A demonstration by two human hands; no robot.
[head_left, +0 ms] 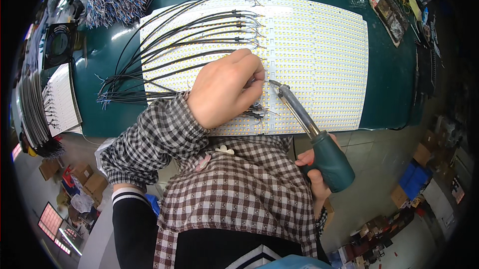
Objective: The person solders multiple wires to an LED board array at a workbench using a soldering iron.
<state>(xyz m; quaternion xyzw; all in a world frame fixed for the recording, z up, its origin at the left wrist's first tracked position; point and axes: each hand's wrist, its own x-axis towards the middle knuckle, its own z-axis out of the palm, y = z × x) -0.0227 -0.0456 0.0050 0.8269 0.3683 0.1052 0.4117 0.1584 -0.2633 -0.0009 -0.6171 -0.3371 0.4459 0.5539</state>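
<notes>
The left hand (227, 87) is curled in, back side up, with the thumb tip and first finger close together. I cannot tell whether they pinch anything. Under it lies a big white flat board (319, 44) with rows of tiny yellow squares, set on the shiny dark green tabletop (391, 89). Long, thin black cables (187, 19) run over the board's left part; some go under the hand, and their loose ends lie to its left. The left arm, in a black-and-white checked sleeve (162, 127), comes up from the lower left and bends toward the middle.

Just right of those fingertips is the tip of a soldering iron (332, 162) with a fat green handle and a metal rod. The right hand (319, 186) is wrapped around the handle, below the board's near edge. It tilts the iron up and left. Most of the right arm is hidden.
</notes>
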